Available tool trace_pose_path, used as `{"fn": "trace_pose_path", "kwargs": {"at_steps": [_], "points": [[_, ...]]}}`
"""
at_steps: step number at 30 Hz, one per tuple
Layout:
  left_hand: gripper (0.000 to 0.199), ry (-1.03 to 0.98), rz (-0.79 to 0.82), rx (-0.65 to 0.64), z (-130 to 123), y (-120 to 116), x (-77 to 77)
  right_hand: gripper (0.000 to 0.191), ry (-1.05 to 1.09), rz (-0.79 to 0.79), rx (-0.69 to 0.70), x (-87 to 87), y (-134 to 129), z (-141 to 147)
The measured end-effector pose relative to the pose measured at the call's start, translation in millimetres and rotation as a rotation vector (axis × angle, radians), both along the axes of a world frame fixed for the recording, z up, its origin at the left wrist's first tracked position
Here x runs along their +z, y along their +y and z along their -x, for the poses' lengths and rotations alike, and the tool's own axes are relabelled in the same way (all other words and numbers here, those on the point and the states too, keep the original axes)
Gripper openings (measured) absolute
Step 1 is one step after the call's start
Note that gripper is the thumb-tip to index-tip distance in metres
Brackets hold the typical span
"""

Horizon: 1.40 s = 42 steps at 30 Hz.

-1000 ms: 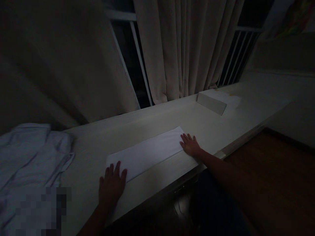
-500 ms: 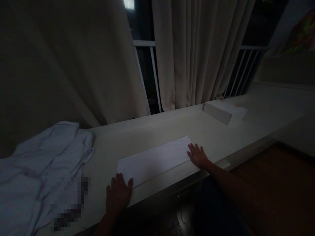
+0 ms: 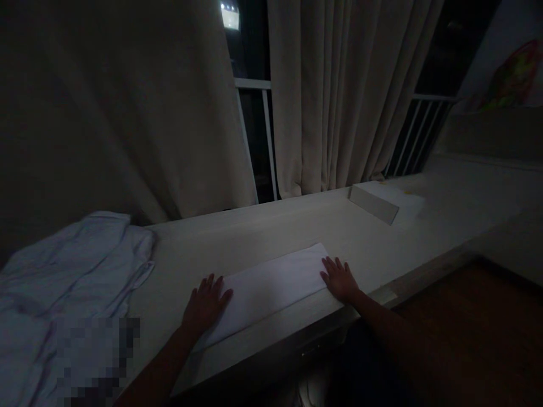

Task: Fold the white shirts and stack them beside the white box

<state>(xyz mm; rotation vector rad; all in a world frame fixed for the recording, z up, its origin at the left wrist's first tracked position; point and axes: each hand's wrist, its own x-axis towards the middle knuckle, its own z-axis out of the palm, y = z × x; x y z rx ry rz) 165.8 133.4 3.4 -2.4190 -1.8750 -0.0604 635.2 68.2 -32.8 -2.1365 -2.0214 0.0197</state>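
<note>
A solid white cloth point(image 3: 271, 291) with a faint lilac cast shows against an off-white counter point(image 3: 271, 223), beside a pale blue-grey heap of fabric point(image 3: 85, 265) lined with purplish streaks, whether print or shadow unclear. Beige curtains point(image 3: 305, 102), darkening to grey-brown at left, frame a near-black window point(image 3: 250, 51), its railing point(image 3: 253, 84) white and a lamp point(image 3: 230, 18) glowing white. A box point(image 3: 373, 205) pairs a grey side with a white top flecked in yellow. A blurred picture point(image 3: 511, 76) mixes red, green and yellow above a reddish-brown floor point(image 3: 475, 322).
</note>
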Motion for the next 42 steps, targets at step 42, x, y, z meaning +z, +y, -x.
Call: {"fn": "trace_pose_path", "kwargs": {"at_steps": [42], "points": [[0.073,-0.058,-0.086,-0.39,128.7,-154.3,-53.9,0.06,0.005,0.052,0.578,25.2,-89.7,-74.5]]}}
